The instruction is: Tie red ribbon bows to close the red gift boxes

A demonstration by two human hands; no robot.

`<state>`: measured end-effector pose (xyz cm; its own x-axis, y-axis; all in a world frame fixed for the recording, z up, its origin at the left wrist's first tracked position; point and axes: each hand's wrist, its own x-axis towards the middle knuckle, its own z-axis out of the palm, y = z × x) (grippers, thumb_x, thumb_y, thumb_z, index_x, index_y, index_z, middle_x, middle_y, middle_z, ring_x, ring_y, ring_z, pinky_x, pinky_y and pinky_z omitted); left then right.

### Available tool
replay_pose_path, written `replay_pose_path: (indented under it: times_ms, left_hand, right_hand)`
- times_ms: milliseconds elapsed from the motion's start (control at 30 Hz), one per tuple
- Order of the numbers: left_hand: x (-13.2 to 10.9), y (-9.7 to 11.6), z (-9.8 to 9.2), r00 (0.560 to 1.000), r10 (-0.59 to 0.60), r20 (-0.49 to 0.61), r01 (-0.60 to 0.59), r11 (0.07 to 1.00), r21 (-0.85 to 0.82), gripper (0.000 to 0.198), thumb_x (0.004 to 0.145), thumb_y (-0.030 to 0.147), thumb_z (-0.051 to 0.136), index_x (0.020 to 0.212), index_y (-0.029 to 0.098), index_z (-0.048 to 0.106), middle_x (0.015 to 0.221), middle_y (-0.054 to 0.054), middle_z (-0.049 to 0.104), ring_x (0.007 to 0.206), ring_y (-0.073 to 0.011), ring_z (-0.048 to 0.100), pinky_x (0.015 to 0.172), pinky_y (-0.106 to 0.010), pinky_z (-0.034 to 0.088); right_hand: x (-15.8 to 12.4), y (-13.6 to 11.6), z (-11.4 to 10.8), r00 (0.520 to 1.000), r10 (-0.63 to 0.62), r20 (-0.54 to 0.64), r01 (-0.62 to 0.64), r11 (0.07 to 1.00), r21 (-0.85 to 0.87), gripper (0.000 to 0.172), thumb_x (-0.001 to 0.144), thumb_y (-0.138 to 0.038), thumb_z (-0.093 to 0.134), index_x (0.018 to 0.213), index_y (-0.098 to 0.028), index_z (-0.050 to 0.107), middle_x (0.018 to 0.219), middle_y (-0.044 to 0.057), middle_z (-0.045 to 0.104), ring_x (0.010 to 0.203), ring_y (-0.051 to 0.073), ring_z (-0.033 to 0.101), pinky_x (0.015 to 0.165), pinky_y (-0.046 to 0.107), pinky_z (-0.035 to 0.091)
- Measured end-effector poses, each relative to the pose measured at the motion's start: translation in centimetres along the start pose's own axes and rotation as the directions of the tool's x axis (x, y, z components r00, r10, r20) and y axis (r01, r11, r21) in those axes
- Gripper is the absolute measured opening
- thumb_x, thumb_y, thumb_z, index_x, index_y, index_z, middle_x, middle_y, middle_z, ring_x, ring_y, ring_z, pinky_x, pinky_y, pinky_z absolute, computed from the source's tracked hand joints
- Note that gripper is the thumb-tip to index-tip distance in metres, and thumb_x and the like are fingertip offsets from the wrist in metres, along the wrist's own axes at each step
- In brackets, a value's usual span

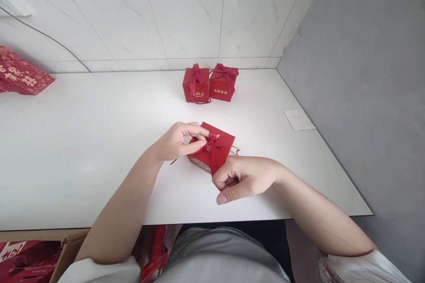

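Finished boxes: two, ribbons tied, at desk rear.
Box in hand: ribbon untied.
Left hand: pinching ribbon.
Right hand: curled, pinching box corner.

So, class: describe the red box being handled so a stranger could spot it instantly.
On the white table, look near the front edge, between the left hand and right hand. That red gift box lies tilted, unlike the two upright boxes by the wall.
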<state>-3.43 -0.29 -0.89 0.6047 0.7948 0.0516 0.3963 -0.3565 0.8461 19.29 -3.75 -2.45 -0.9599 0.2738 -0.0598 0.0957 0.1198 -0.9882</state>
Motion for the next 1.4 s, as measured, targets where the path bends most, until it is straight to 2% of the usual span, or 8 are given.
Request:
replay_pose_path:
  times_ms: [100,167,300,500,633,800,1200,1400]
  left_hand:
    - [-0.1,0.0,0.0,1.000,-0.010,0.007,0.010,1.000,0.001,0.021,0.087,0.023,0.058,0.098,0.021,0.077,0.079,-0.005,0.071,0.085,-0.0192,0.059,0.079,-0.033,0.052]
    - [-0.1,-0.1,0.0,1.000,0.001,0.012,-0.001,1.000,-0.008,0.021,0.088,0.022,0.058,0.099,0.020,0.076,0.082,-0.006,0.074,0.092,-0.0210,0.061,0.082,-0.034,0.052]
    - [-0.2,-0.2,-0.1,0.999,-0.007,0.039,0.008,1.000,-0.014,0.021,0.087,0.020,0.059,0.101,0.018,0.074,0.085,-0.008,0.077,0.098,-0.0228,0.062,0.086,-0.036,0.051]
    - [-0.2,-0.4,-0.2,0.999,-0.022,0.046,0.023,0.999,-0.025,0.019,0.088,0.022,0.059,0.097,0.018,0.075,0.085,-0.008,0.075,0.096,-0.0228,0.061,0.078,-0.033,0.052]
    - [-0.1,-0.4,-0.2,0.999,0.004,0.054,-0.003,1.000,-0.028,0.022,0.088,0.021,0.058,0.103,0.019,0.075,0.085,-0.007,0.076,0.094,-0.0213,0.060,0.078,-0.032,0.051]
    - [-0.1,-0.3,-0.2,0.998,0.022,0.052,-0.022,1.000,-0.005,0.022,0.089,0.020,0.057,0.100,0.021,0.077,0.086,-0.006,0.075,0.086,-0.0185,0.057,0.074,-0.030,0.050]
    - [-0.4,-0.7,-0.6,0.996,-0.087,-0.009,0.087,0.996,0.031,0.025,0.090,0.033,0.062,0.106,0.023,0.077,0.093,-0.006,0.073,0.080,-0.0176,0.065,0.067,-0.028,0.055]
    - [-0.3,-0.7,-0.6,0.999,-0.041,-0.016,0.041,0.999,0.001,0.029,0.088,0.024,0.064,0.114,0.022,0.074,0.094,-0.005,0.077,0.094,-0.0192,0.067,0.088,-0.031,0.053]
  right_hand:
    - [-2.0,-0.6,-1.4,0.999,0.038,-0.015,-0.039,0.997,-0.071,0.046,0.089,-0.031,0.063,0.056,-0.019,0.033,0.050,-0.009,0.030,0.047,0.005,0.026,0.046,0.022,0.024]
    - [-3.9,-1.0,-2.7,0.981,0.182,-0.067,-0.187,0.978,-0.089,0.040,0.091,-0.028,0.057,0.058,-0.019,0.037,0.052,-0.007,0.040,0.048,0.007,0.038,0.048,0.022,0.030]
    - [-6.6,-1.6,-4.9,0.869,0.352,-0.348,-0.418,0.898,-0.135,0.022,0.092,-0.036,0.059,0.080,-0.018,0.059,0.075,0.002,0.066,0.061,0.012,0.055,0.057,0.025,0.041]
    - [-3.9,-0.5,-4.0,0.637,-0.043,-0.770,-0.271,0.922,-0.275,0.023,0.095,-0.045,0.057,0.101,-0.023,0.063,0.118,0.008,0.068,0.113,0.024,0.062,0.095,0.041,0.046]
    - [-1.1,0.9,-2.5,0.687,-0.195,-0.700,-0.155,0.902,-0.404,0.021,0.091,-0.039,0.065,0.107,-0.025,0.067,0.139,0.009,0.056,0.132,0.027,0.052,0.108,0.049,0.041]
    - [-0.1,1.8,-1.9,0.627,-0.232,-0.744,-0.114,0.917,-0.382,0.017,0.098,-0.030,0.055,0.097,-0.025,0.071,0.139,0.008,0.057,0.130,0.024,0.054,0.099,0.044,0.051]
    - [-1.6,0.7,-2.4,0.802,-0.319,-0.505,-0.058,0.800,-0.597,0.015,0.098,-0.032,0.057,0.092,-0.022,0.067,0.155,0.009,0.044,0.153,0.029,0.022,0.118,0.057,0.035]
    - [-1.1,0.8,-1.9,0.773,-0.374,-0.512,-0.010,0.801,-0.599,0.020,0.094,-0.035,0.064,0.080,-0.021,0.068,0.157,0.007,0.042,0.152,0.033,0.024,0.117,0.058,0.035]
